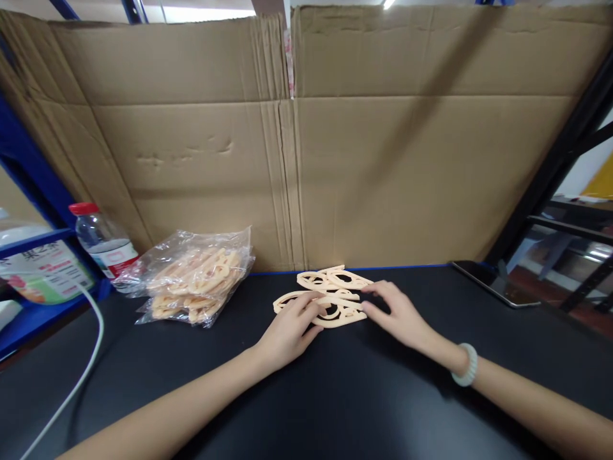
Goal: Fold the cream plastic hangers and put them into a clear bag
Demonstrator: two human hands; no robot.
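From afar, I couldn't tell whether my left grip (287, 329) pinched the cream pieces (342, 324) beneath it; my right grip (400, 313) was spread at their ends.

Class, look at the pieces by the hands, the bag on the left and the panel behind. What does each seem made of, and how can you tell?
Pieces: probably matt plastic, from the smooth, even peach colour, though wood can't be ruled out.
Bag: clear, glossy plastic film; it wrinkles and glints.
Panel: matt brown cardboard, going by its creases and fold lines.
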